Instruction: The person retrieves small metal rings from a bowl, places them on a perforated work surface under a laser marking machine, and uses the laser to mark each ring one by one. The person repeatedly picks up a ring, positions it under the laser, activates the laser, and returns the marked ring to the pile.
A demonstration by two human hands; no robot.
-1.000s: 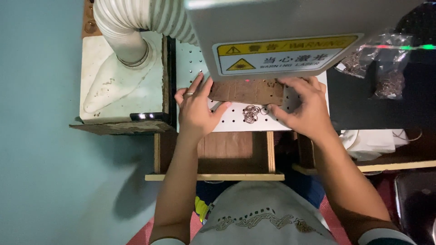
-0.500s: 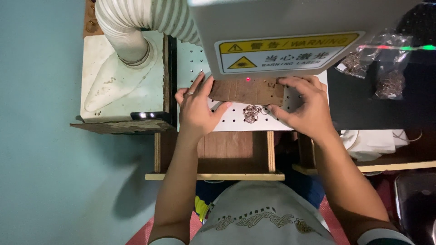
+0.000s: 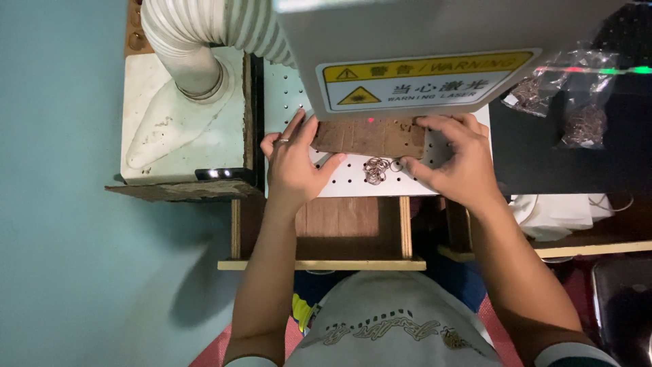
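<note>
Two hands: both rest on one brown board (image 3: 370, 137) lying on the white perforated plate (image 3: 353, 183) under the grey machine head (image 3: 435, 41).
Left hand (image 3: 293, 160): fingers spread and flat, pressing the board's left end; thumb stretched along its near edge; a ring on one finger. Not closed round anything.
Right hand (image 3: 454, 158): fingers curled over the board's right end, thumb under the near right corner, pinching it lightly.
Board: flat, long side running left to right, at the far middle of the plate, partly beneath the machine head. A small red light dot (image 3: 371, 120) sits on its far edge.
Rings: a small heap of thin metal rings (image 3: 375, 170) lies loose on the plate just beside the board's near edge, between the two thumbs.
Bags: two clear bags of similar small parts (image 3: 567, 102) lie on the dark surface to the right, well apart from the hands.
Hose: a ribbed white hose (image 3: 204, 34) ends over the pale block (image 3: 183, 122) at the plate's left edge.
Progress: by my judgement the board is placed but being lined up with the dot; I cannot tell any fresh marking on it, and the rings lie untouched.
</note>
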